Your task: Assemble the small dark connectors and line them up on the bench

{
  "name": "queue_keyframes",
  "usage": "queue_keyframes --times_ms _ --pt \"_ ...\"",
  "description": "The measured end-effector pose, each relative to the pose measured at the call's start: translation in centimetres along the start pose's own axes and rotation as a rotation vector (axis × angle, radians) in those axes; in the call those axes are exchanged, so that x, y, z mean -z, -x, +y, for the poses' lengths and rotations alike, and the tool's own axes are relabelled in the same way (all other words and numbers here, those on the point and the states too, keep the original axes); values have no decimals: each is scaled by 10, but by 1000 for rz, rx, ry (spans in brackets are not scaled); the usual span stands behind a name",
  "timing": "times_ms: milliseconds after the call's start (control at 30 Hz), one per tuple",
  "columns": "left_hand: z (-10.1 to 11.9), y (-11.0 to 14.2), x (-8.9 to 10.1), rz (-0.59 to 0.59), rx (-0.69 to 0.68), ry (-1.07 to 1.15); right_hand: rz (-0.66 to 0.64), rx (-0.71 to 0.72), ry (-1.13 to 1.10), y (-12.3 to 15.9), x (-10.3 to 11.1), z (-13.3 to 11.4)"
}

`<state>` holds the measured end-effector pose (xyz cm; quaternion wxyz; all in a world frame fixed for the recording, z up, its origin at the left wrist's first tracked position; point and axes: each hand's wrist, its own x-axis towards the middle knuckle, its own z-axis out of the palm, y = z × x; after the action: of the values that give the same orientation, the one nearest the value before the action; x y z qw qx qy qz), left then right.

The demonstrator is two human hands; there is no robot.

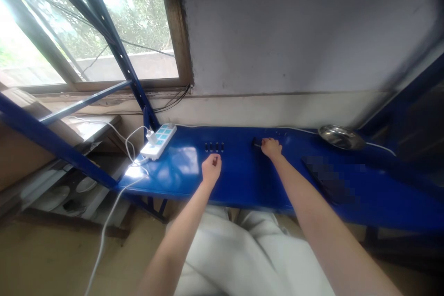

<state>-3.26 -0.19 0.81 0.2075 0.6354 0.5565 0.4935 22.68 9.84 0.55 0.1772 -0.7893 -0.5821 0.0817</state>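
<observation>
Four small, pale-ended black cylinders (217, 147), long axes seemingly pointing away, lie just beyond my curled left fingers (215, 156), nearer than my bunched right fingers (266, 141); whether either pinches anything, I cannot tell.

And there's no readable text anywhere: the white power strip (165, 135) shows no legible marking, the small black pieces (217, 147) to its right neither, and the dark flat item (326, 178) farther right is pixelated.

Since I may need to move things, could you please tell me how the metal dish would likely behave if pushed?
The metal dish is probably stiff, given its metallic shine. It may slide easily on the glossy blue table, and might catch the white cable showing on both sides.
</observation>
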Motion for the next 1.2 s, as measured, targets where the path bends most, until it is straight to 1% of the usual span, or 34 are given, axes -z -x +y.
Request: queue_keyframes --times_ms 100,167,233,333,400,500,600,667,733,833,933,1033,1200 --pt "8 5 -5 -32 -186 -39 34 56 81 1 0 6" --pt "19 8 -12 -97 -312 -64 55 95 106 3 1 12" --pt "33 7 -22 -190 -384 -86 79 124 115 5 2 19" --pt "52 -2 -39 -320 -384 -135 126 158 90 9 4 30" --pt "60 -12 -52 -401 -375 -201 162 168 25 12 5 35" --pt "66 -27 -71 -498 -356 -341 246 113 -187 19 8 40" --pt "69 -39 -87 -558 -319 -494 396 -11 -473 33 12 36" --pt "71 -44 -97 -572 -300 -574 510 -59 -644 47 14 28" --pt "70 -47 -106 -580 -293 -636 576 -45 -774 62 15 17" --pt "67 -50 -116 -576 -310 -687 616 -41 -905 82 14 -1" --pt "63 -53 -121 -526 -338 -659 666 -58 -951 96 13 -14" --pt "61 -57 -122 -471 -325 -579 657 -75 -940 102 11 -18" --pt "58 -62 -120 -432 -212 -410 574 -85 -945 104 7 -17"
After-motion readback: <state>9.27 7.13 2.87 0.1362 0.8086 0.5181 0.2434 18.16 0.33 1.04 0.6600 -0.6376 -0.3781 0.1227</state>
